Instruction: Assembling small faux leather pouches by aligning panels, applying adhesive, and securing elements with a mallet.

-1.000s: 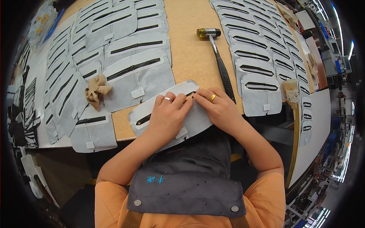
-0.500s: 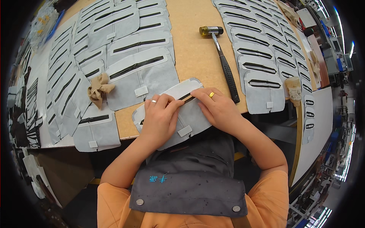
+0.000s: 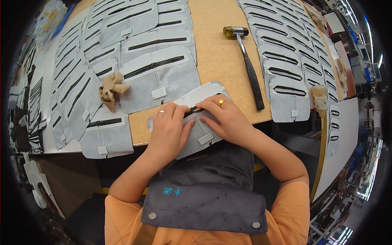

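Note:
A grey panel (image 3: 194,132) with a pale band, a black-edged slot and a small white tab lies over the table's front edge, against my apron. My left hand (image 3: 167,127) rests on its left part, fingers bent and pressed together at the black strip (image 3: 191,110) in the slot, thumb lower on the grey face. From the right, my right hand (image 3: 227,117) meets it with the fingertips at the same strip and the thumb below the slot. Both hands' fingertips nearly touch. The strip's ends are hidden under the fingers.
Overlapping rows of similar panels cover the table's left (image 3: 178,77) and right (image 3: 289,109) sides. Between them a mallet (image 3: 250,69) lies on the brown tabletop (image 3: 212,57). A crumpled tan cloth (image 3: 111,90) sits left of my hands; a tan-and-white container (image 3: 319,98) stands at the right edge.
My left thumb has come away from the strip and lowered onto the panel. Both hands' fingertips have drawn closer together along the slot. The whole view has shifted slightly.

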